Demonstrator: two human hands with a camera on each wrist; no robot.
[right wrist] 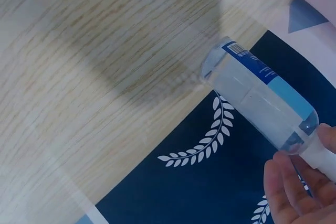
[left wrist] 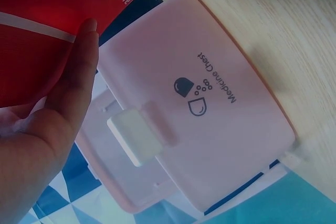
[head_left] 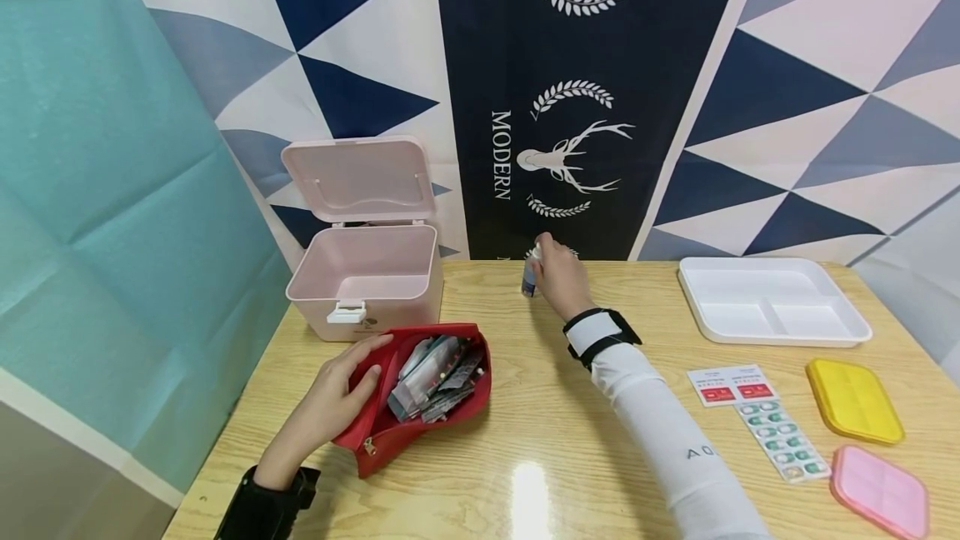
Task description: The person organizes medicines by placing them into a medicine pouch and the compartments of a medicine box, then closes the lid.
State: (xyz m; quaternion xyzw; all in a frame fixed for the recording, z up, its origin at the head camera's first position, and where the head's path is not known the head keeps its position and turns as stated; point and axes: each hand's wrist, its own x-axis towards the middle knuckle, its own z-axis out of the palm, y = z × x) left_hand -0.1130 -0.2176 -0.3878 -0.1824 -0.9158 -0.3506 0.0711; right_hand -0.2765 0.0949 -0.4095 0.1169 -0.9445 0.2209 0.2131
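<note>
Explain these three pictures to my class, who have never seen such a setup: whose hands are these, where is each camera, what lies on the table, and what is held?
No machine: a person wears three cameras, on the head and each wrist. The head view shows a wooden table. The left hand touches an open red pouch of pill packs, before an open pink medicine chest. The right hand has a grip on a small clear bottle, seen close in the right wrist view. At the right lie a white tray, blister packs, and yellow and pink lids.
</note>
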